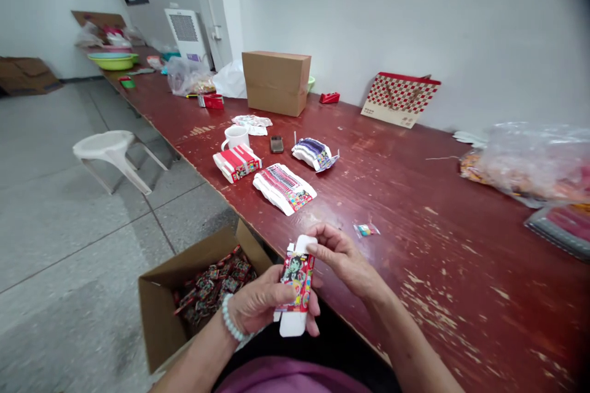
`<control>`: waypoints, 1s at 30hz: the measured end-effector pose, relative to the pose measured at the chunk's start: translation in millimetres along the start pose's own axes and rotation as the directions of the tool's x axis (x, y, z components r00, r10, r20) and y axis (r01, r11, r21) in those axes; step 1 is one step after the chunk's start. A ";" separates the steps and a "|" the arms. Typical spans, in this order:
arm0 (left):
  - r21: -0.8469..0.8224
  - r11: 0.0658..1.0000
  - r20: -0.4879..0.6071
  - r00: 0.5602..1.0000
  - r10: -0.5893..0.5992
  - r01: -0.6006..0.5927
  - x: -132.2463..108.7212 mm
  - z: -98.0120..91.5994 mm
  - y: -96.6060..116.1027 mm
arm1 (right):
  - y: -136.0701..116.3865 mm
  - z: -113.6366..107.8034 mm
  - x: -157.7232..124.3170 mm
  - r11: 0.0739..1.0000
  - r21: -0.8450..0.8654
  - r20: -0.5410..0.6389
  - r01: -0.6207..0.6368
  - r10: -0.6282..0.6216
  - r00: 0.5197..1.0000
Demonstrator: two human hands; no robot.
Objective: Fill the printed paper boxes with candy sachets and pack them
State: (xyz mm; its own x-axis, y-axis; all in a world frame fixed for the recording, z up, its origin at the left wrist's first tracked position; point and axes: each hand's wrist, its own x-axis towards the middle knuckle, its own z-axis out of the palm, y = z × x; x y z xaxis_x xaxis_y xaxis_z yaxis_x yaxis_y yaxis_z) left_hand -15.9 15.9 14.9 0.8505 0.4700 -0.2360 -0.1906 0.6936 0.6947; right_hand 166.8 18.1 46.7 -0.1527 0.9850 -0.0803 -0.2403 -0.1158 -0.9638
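A small printed candy box (299, 279), red with a green-faced cartoon figure, is gripped in my left hand (262, 298), which wears a beaded bracelet. White end flaps stick out at its top and bottom. My right hand (338, 252) pinches the top white flap between thumb and fingers. Just beyond my hands lies a fanned stack of flat red-and-white boxes (284, 187). Behind it are a banded red bundle of boxes (237, 163) and a purple bundle of flat boxes (314, 153). A small clear packet with colourful contents (367, 230) lies right of my right hand.
An open carton (159, 313) of dark wrapped packets stands at the lower left, by the table's edge. On the red table (391, 184) are a white mug (236, 136), a large cardboard box (274, 86) and plastic bags (534, 159). A white stool (110, 147) stands at left.
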 end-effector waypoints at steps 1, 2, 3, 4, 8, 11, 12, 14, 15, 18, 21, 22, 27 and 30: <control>0.015 1.000 -0.023 1.000 0.010 -0.009 -0.4 1.1 -0.3 | 1.1 1.0 -3.2 1.000 0.013 -0.017 0.001 -0.001 1.000; 0.031 0.999 -0.047 0.999 0.021 -0.019 -1.0 1.8 0.1 | 3.1 2.0 -6.6 1.000 0.024 -0.025 0.002 -0.001 1.000; 0.046 0.999 -0.072 0.997 0.033 -0.030 -1.6 2.2 0.8 | 6.0 3.5 -10.1 0.999 0.036 -0.022 0.003 -0.002 1.000; 0.058 0.997 -0.096 0.994 0.047 -0.041 -2.2 2.4 1.6 | 9.5 5.3 -13.7 0.999 0.049 -0.009 0.003 -0.003 1.000; 0.126 0.988 -0.165 0.981 0.105 -0.085 -3.8 3.1 1.9 | 25.3 15.0 -26.6 0.993 0.099 0.083 -0.056 0.048 0.995; 0.178 0.980 -0.217 0.968 0.124 -0.085 -2.6 6.8 -1.6 | 32.8 21.1 -31.6 0.993 0.107 0.002 -0.058 0.058 0.998; 0.184 0.979 -0.253 0.958 0.132 -0.086 -1.6 8.6 -3.3 | 34.4 22.5 -32.2 0.995 0.087 -0.053 -0.044 0.049 0.997; 0.185 0.977 -0.330 0.930 0.160 -0.102 1.3 12.0 -7.0 | 36.9 24.1 -32.1 0.999 0.019 -0.133 -0.030 0.032 0.991; 0.189 0.975 -0.357 0.917 0.177 -0.114 2.8 13.0 -8.8 | 38.3 24.4 -31.6 0.999 -0.017 -0.156 -0.028 0.026 0.987; 0.229 0.965 -0.371 0.905 0.209 -0.129 5.4 12.3 -12.2 | 43.1 23.1 -29.0 0.997 -0.072 -0.172 -0.026 0.014 0.985; 0.328 0.929 -0.353 0.891 0.287 -0.170 4.3 8.3 -11.6 | 48.6 18.9 -25.5 0.998 -0.060 -0.195 0.012 -0.023 0.981; 0.363 0.912 -0.361 0.873 0.328 -0.193 3.4 7.3 -10.9 | 50.2 17.3 -24.5 0.998 -0.052 -0.194 0.031 -0.040 0.980; 0.465 0.852 -0.448 0.766 0.461 -0.241 -0.6 10.6 -10.7 | 57.6 13.8 -23.6 0.993 0.021 -0.284 0.120 -0.109 0.953; 0.477 0.845 -0.422 0.780 0.462 -0.242 -1.1 16.1 -12.9 | 61.1 15.8 -26.8 0.987 0.033 -0.346 0.159 -0.138 0.928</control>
State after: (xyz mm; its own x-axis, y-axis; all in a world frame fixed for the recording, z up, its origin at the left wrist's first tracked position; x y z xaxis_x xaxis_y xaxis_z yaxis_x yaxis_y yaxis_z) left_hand -6.5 -2.3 17.2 0.3686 0.9174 -0.1503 -0.1327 0.2119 0.9682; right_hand 141.0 -17.4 -6.0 0.2232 0.9743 -0.0297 -0.2929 0.0380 -0.9554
